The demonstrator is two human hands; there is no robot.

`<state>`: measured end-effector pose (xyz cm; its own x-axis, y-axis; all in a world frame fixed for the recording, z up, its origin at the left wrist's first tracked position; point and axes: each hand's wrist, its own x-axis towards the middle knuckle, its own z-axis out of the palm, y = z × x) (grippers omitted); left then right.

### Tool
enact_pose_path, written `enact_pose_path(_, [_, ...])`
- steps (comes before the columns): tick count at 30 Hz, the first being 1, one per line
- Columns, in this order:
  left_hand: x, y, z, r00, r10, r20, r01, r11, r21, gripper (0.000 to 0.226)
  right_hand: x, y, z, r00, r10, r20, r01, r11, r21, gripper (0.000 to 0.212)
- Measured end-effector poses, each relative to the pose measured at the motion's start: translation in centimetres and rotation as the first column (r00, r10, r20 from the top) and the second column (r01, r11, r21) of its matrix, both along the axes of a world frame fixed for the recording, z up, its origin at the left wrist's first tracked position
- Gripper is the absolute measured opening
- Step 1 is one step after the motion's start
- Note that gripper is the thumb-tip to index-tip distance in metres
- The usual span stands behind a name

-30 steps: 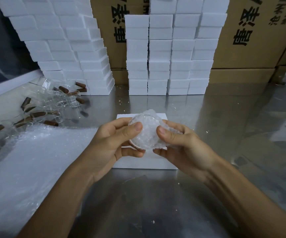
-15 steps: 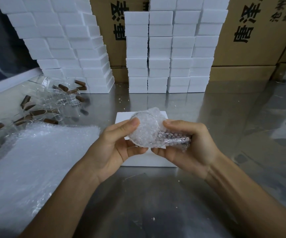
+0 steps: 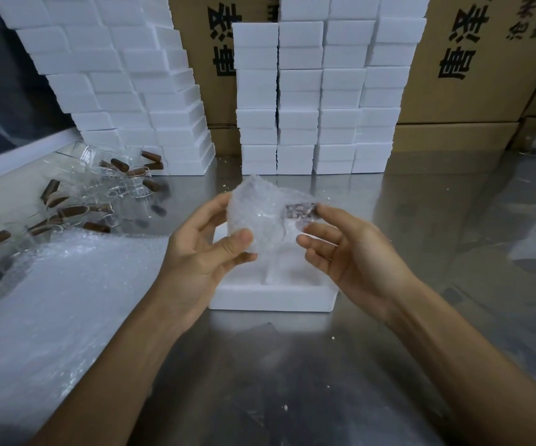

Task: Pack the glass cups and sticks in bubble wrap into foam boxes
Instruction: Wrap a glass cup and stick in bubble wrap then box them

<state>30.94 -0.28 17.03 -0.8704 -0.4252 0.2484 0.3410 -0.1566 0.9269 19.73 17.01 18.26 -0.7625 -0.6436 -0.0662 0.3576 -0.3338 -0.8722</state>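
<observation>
I see the bubble-wrapped bundle (image 3: 260,217) held above the open foam box (image 3: 273,296). My left hand (image 3: 205,249) pinches its near-left edge; my right hand (image 3: 350,249) pinches its right end.

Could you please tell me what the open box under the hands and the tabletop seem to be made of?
The open box looks like white expanded foam: matte, thick-walled, with a slightly grainy surface and loose white crumbs nearby. The tabletop appears to be brushed stainless steel: grey, smooth, and mirroring the stacked boxes dully, though a coated metal cannot be ruled out.
</observation>
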Motion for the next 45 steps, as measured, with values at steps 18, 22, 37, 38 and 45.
enact_pose_path(18, [-0.3, -1.3, -1.9, 0.828, 0.538, 0.160, -0.173, 0.516, -0.839, 0.081, -0.3, -1.3, -3.6, 0.673, -0.092, -0.734, 0.281, 0.949, 0.139, 0.025])
enact_pose_path(22, [-0.1, -1.5, -1.8, 0.816, 0.557, 0.153, -0.159, 0.471, -0.868, 0.059, -0.6, -1.3, -4.2, 0.632, 0.000, -0.775, 0.270, 0.937, 0.220, 0.026])
enact_pose_path(37, [-0.4, -0.1, -2.4, 0.801, 0.572, 0.179, -0.106, 0.429, -0.897, 0.088, -2.2, -0.7, -5.6, 0.532, 0.059, -0.844, 0.447, 0.828, 0.339, 0.020])
enact_pose_path(38, [-0.3, -0.2, -2.2, 0.821, 0.529, 0.212, -0.067, 0.460, -0.885, 0.094, -2.3, -0.6, -5.6, 0.535, 0.051, -0.844, 0.448, 0.829, 0.334, 0.020])
enact_pose_path(45, [-0.2, -1.4, -1.8, 0.849, 0.446, 0.284, -0.021, 0.565, -0.825, 0.081, -2.5, -0.6, -5.6, 0.538, 0.024, -0.843, 0.420, 0.859, 0.292, 0.020])
